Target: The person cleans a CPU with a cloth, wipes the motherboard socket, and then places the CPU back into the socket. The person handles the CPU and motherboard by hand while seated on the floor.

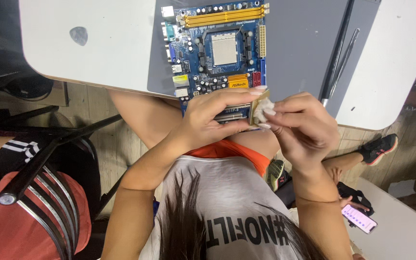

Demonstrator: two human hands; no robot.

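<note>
Here, at the far left of the frame sat a black metal chair (34, 168) beside a white table (107, 43). Moving right, the left hand (213, 118) came up from the lower middle, forearm angled toward the centre, thumb below and fingers above, clamped on the edges of a small square gold-edged processor chip (254, 113). The chip stood nearly on edge, its long axis running top to bottom, its flat face turned right. Just right of it, the right hand (299, 127) curled in, fingertips pinched on a small white wad of tissue (262, 111) pressed against that face. Above both hands lay a blue circuit board (217, 43) on a grey mat (299, 43).
</note>
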